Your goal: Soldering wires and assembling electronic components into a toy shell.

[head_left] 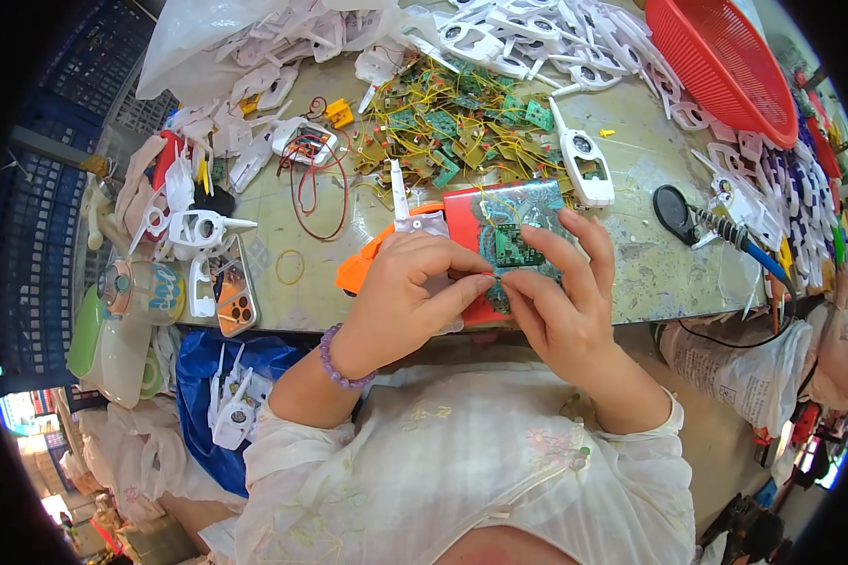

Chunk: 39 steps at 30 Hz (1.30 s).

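My left hand (pixel 415 287), with a purple bead bracelet at its wrist, pinches what looks like a thin wire between thumb and forefinger. Meeting it fingertip to fingertip, my right hand (pixel 565 306) pinches at the same spot, its other fingers raised. Just above the fingertips lies a small green circuit board (pixel 514 245) with thin yellow wires. It rests on a red and dark patterned flat pad (pixel 462 221) near the table's front edge. An orange object (pixel 353 270) and a white plastic casing part (pixel 400 193) are partly hidden behind my left hand.
A heap of wired circuit boards (pixel 462 127) spreads across the table's middle. White plastic casings (pixel 584 155) lie around, many piled at the back. A red basket (pixel 725 71) stands back right, a soldering iron (pixel 754 250) at right. A phone (pixel 236 297) lies left beside a jar (pixel 155 292).
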Available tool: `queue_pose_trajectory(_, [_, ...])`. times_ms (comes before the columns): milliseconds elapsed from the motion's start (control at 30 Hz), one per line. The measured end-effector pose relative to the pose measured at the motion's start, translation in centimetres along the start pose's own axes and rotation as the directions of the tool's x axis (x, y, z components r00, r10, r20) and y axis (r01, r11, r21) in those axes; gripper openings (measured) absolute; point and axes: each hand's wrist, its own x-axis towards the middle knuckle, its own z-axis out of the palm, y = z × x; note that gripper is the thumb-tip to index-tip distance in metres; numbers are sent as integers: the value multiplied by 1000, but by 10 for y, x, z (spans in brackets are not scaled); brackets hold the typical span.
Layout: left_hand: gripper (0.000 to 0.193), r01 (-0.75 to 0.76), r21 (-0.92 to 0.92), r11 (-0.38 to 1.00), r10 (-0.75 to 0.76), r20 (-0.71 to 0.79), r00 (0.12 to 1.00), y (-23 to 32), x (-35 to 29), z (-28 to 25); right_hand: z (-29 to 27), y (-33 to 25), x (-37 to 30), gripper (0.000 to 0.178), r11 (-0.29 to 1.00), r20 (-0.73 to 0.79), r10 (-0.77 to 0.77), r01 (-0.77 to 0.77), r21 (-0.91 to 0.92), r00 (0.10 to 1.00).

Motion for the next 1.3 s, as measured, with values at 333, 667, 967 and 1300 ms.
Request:
queue_pose_trajectory(333, [10, -47, 4, 999, 46, 69, 997, -5, 2, -5, -1, -2, -4, 20, 999, 0, 7, -7, -43, 1000])
queue_pose_trajectory(667, [9, -9, -10, 1000, 9, 34, 999, -4, 3, -4, -12, 9, 12, 18, 981, -63, 187, -190, -39, 980])
queue_pose_trajectory(967, [11, 17, -12, 1000, -17, 34, 999, 0, 3, -4, -9, 0, 13, 19, 987, 110, 98, -111, 115, 989])
queue_pose_trajectory(1300, [11, -18, -67, 998, 19, 13, 1000, -6, 4, -1, -8, 10, 19, 25, 969, -26, 249, -249, 13, 968])
